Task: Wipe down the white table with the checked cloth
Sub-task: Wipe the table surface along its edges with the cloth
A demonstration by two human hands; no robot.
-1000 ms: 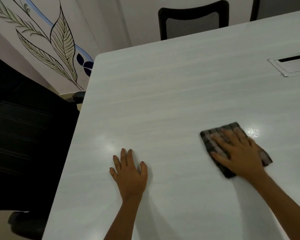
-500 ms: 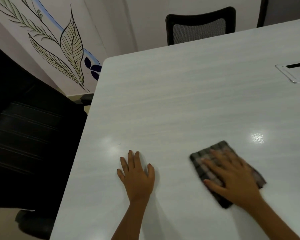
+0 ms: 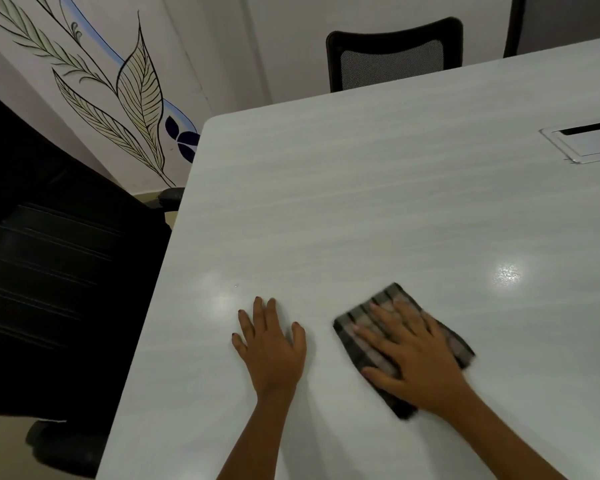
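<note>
Checked cloth [image 3: 364, 356] is folded to a rough rectangle and lies flat on the white worktop [image 3: 361, 202], near side, right of centre. Its edges look blurred. Right hand [image 3: 420, 362] lies palm down on top of it, fingers straight and spread, pressing it to the surface, nothing curled round it. Cloth corners stick out past the fingertips on the far side and past the hand on the right and near sides.

Left hand [image 3: 274, 351] is just beside the cloth on its left, not touching it, with a strip of worktop between them. It is flat too: palm down, fingers straight and slightly spread, holding nothing, resting on the worktop.

Edges: the worktop's left edge runs diagonally from a rounded far-left corner down to the bottom of the view. The left hand sits nearer that edge than the cloth does. The far edge crosses the top, well apart from both hands. A wide stretch of worktop lies between the cloth and the far edge, and more to the cloth's right.

A light glare [image 3: 508, 271] shows on the surface beyond and right of the cloth. A metal cable hatch [image 3: 589, 140] is set into the worktop at far right, well apart from the cloth.

Off the worktop: black chair [image 3: 49, 254] along the left edge, mesh-back chair [image 3: 394, 57] behind the far edge, leaf drawing [image 3: 139, 88] on the wall at far left.
</note>
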